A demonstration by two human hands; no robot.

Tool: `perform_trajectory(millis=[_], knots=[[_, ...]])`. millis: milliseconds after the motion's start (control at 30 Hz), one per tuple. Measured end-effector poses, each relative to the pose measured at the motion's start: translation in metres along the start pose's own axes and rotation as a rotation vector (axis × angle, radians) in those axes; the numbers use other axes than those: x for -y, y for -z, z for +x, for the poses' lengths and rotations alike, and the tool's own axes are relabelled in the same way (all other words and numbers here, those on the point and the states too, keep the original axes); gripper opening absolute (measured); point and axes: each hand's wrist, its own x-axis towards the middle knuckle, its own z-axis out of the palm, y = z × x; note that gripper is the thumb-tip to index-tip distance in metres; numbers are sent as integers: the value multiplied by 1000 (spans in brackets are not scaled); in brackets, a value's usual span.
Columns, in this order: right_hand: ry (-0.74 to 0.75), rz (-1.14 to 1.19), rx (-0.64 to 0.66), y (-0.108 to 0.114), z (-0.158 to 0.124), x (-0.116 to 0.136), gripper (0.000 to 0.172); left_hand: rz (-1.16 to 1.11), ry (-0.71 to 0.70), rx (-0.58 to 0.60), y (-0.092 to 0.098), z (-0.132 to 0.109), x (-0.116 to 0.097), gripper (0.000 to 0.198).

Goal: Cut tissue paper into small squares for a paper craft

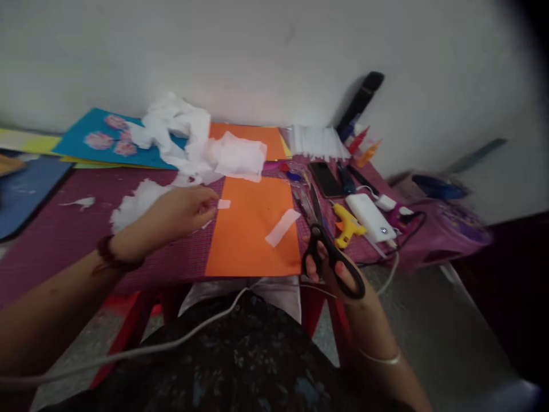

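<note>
My right hand (338, 280) is closed in the black handles of a pair of scissors (319, 232), whose blades point away over the table's right side. My left hand (184, 212) is pinched on a small white paper piece (223, 203) at the left edge of an orange sheet (255, 226). A white paper strip (282, 227) lies loose on that sheet.
Crumpled white tissue (184, 137) lies on a blue card (98, 140) and a far orange sheet (253, 137). A yellow glue gun (346, 224), white power bank (369, 216), phone (326, 178) and markers (360, 146) crowd the right of the purple mat (64, 229). A pink stool (446, 229) stands right.
</note>
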Motion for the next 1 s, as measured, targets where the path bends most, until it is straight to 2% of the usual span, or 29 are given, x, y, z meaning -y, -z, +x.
perform_trajectory(millis=[67, 133, 200, 300, 400, 467, 533, 600, 667, 767, 900, 1000], knots=[[47, 105, -97, 1, 1, 7, 69, -91, -142, 90, -22, 27, -28, 36], [79, 176, -145, 5, 0, 13, 64, -117, -213, 111, -42, 52, -56, 33], [102, 218, -158, 8, -2, 16, 60, -181, -204, 150, -59, 74, -79, 31], [112, 245, -164, 10, -3, 17, 58, -359, -118, 176, -78, 99, -105, 35], [104, 236, -169, 9, -1, 13, 59, -518, -68, 160, -88, 112, -121, 29], [101, 213, -145, 8, 0, 7, 61, -593, -59, 136, -88, 112, -124, 26], [97, 176, -81, 8, 0, 1, 67, -672, -46, 111, -80, 103, -118, 19], [99, 122, 8, 6, 1, -4, 75, -794, -24, 106, -68, 85, -103, 12], [82, 39, 99, 1, 5, -3, 79, -1048, 14, 127, -52, 59, -80, 14], [8, -123, 243, -15, 20, 5, 80, -1366, 71, 79, -28, 14, -44, 24], [-74, -309, 394, -42, 54, 16, 78, -1450, 137, -39, -2, -36, -7, 35], [-68, -390, 486, -62, 78, 19, 75, -1445, 244, -83, 5, -59, 14, 40]])
